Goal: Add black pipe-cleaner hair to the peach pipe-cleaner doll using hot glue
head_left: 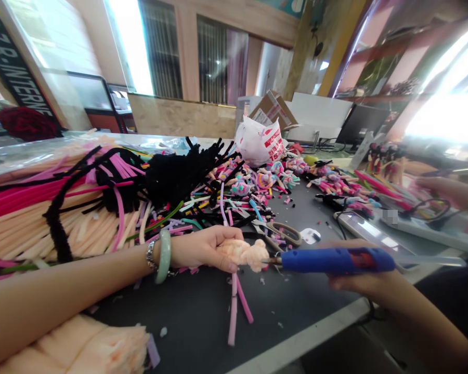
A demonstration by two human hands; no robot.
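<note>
Your left hand [208, 250] is bare, same for your left forearm [81, 283]. You wear a bangle [164, 257] there: pale green, smooth, thick, rounded. Just beside it, elbow side, your bracelet [150, 256]: silver-coloured, shiny, link-like, detail blurred. Your right hand [353, 283] and right forearm [421, 319]: also bare.

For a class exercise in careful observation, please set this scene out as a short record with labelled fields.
Left hand: pinches a fuzzy peach piece
Left wrist: pale green bangle and metal bracelet
Right hand: grips a blue glue gun, nozzle at the peach piece's edge
Gun's rear: translucent stick protruding
Below left hand: two pink stems
Beyond hands: scissors, black fuzzy bundle
Back of table: white plastic bag with red print
Far right: another person's hand, blurred
</note>
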